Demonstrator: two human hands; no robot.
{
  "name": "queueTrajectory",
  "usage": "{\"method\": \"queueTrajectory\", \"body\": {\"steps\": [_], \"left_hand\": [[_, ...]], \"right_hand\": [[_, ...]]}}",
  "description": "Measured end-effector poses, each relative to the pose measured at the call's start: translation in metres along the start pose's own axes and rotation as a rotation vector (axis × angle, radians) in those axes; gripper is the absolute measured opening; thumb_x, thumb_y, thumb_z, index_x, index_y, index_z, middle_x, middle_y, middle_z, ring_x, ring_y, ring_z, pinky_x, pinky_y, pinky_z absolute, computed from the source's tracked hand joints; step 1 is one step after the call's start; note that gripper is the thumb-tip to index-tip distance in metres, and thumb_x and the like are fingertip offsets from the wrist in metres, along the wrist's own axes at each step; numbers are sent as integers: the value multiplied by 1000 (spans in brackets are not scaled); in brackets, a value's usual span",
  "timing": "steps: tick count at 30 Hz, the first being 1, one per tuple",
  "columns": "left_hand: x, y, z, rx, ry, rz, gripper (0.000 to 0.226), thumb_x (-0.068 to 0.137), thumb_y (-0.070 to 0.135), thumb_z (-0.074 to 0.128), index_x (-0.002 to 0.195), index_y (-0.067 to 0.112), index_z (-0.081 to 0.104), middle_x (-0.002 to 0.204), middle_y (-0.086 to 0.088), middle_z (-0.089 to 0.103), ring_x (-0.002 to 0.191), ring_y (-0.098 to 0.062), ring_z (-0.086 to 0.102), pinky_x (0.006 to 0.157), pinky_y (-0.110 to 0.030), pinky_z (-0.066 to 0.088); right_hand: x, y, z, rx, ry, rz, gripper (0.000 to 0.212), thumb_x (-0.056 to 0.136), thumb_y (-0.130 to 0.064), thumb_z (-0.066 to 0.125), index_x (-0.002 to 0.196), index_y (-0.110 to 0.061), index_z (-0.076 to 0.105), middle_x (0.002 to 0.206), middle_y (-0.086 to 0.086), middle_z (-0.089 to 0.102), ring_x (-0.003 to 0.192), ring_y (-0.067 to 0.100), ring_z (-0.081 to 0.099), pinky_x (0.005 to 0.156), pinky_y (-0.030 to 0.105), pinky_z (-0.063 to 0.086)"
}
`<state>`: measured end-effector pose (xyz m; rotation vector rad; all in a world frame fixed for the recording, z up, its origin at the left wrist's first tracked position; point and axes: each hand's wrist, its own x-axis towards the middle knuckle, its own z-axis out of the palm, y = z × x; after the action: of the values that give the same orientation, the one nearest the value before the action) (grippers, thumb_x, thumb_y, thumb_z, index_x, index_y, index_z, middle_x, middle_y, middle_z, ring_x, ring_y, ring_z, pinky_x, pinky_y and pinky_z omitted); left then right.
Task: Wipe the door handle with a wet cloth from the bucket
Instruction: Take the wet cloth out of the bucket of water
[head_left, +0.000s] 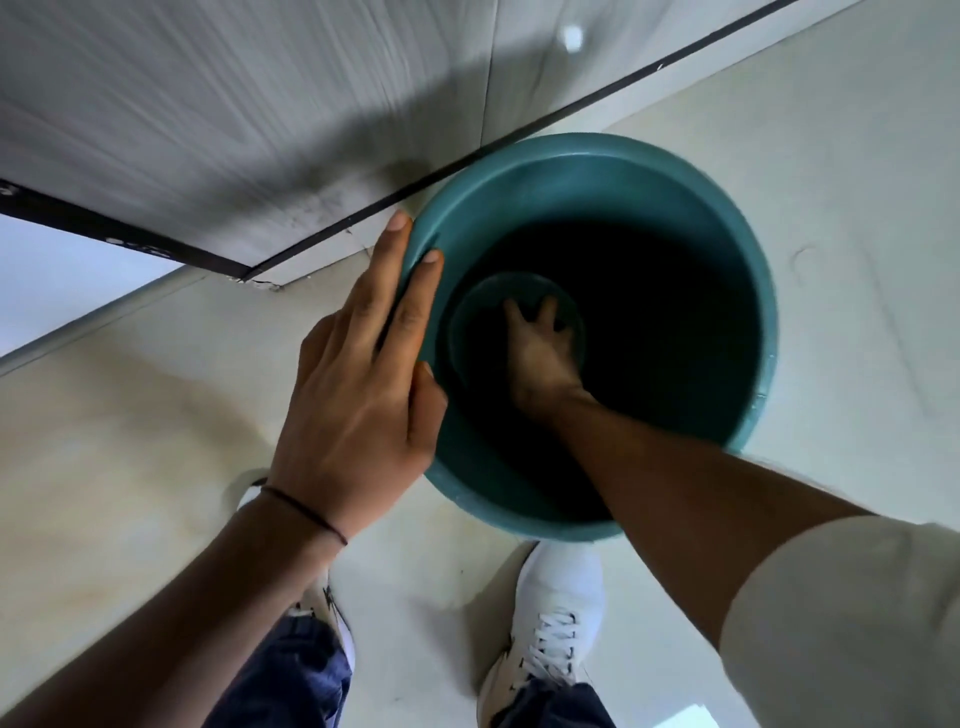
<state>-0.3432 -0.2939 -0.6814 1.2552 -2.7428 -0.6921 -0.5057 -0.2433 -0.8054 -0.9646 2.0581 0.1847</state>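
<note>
I look straight down into a teal bucket standing on the pale floor. Its inside is dark. My left hand lies flat on the bucket's left rim with the fingers stretched out, some outside the rim and one on it. My right hand reaches deep inside, fingers spread over a smaller round teal vessel at the bottom. No cloth shows in the darkness, and the door handle is out of view.
A grey door panel with a black bottom edge stands just behind the bucket at the upper left. My two white shoes are planted on the floor right in front of the bucket.
</note>
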Motion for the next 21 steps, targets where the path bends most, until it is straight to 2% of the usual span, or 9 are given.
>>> {"method": "queueTrajectory", "body": {"steps": [4, 6, 8, 9, 11, 13, 16, 18, 21], "left_hand": [[-7, 3, -19, 28, -75, -34, 68, 86, 27, 46, 151, 16, 32, 164, -5, 16, 147, -23, 30, 103, -42, 38], [-13, 10, -43, 10, -117, -75, 64, 87, 36, 38, 149, 19, 36, 162, -2, 24, 148, -24, 29, 106, -44, 38], [-21, 23, -74, -25, -121, -115, 61, 89, 41, 33, 145, 20, 43, 156, -2, 38, 146, -24, 33, 107, -44, 37], [-28, 31, -94, -61, -98, -152, 59, 89, 40, 33, 142, 19, 47, 150, -3, 46, 143, -24, 38, 107, -44, 38], [-47, 51, -136, -202, -26, -287, 52, 89, 35, 39, 137, 20, 54, 138, -2, 58, 131, -24, 52, 107, -41, 41], [-70, 70, -182, -397, 87, -491, 43, 89, 29, 47, 129, 22, 62, 125, -3, 68, 116, -25, 63, 104, -37, 46], [-126, 106, -264, -634, 213, -779, 28, 93, 18, 54, 115, 21, 70, 105, -6, 73, 96, -26, 67, 95, -32, 50], [-169, 131, -316, -773, 285, -849, 25, 89, 21, 54, 107, 22, 71, 100, -8, 74, 90, -29, 66, 91, -38, 52], [-244, 168, -391, -861, 397, -877, 31, 80, 31, 50, 101, 25, 71, 94, -8, 74, 86, -32, 66, 89, -42, 53]], "right_hand": [[-72, -10, -54, 170, 103, -76, 68, 81, -20, 71, 140, -27, 37, 142, 17, 31, 118, 53, 49, 99, 55, 48], [-121, -20, -86, 389, 134, -74, 60, 76, -23, 72, 129, -29, 46, 129, 10, 40, 101, 40, 58, 91, 48, 55], [-175, -28, -113, 685, 86, -68, 51, 75, -21, 70, 121, -32, 52, 119, 7, 48, 88, 26, 64, 77, 43, 62], [-205, -32, -129, 842, 34, -73, 48, 76, -18, 68, 119, -32, 54, 114, 8, 53, 83, 23, 66, 69, 43, 63], [-266, -41, -164, 1182, -173, -73, 47, 82, -6, 61, 123, -27, 52, 102, 11, 60, 71, 21, 67, 57, 38, 59], [-322, -51, -194, 1393, -374, -104, 52, 81, -3, 55, 131, -19, 49, 103, 18, 60, 77, 25, 64, 61, 39, 55], [-414, -74, -238, 1479, -635, -205, 60, 82, -4, 48, 140, -18, 43, 115, 21, 54, 99, 36, 50, 71, 40, 53], [-473, -90, -259, 1517, -773, -270, 54, 86, -4, 41, 138, -16, 43, 117, 21, 51, 101, 37, 45, 72, 40, 53], [-556, -117, -283, 1494, -956, -351, 49, 86, -9, 39, 135, -17, 45, 122, 21, 48, 102, 35, 52, 74, 44, 49]]}}
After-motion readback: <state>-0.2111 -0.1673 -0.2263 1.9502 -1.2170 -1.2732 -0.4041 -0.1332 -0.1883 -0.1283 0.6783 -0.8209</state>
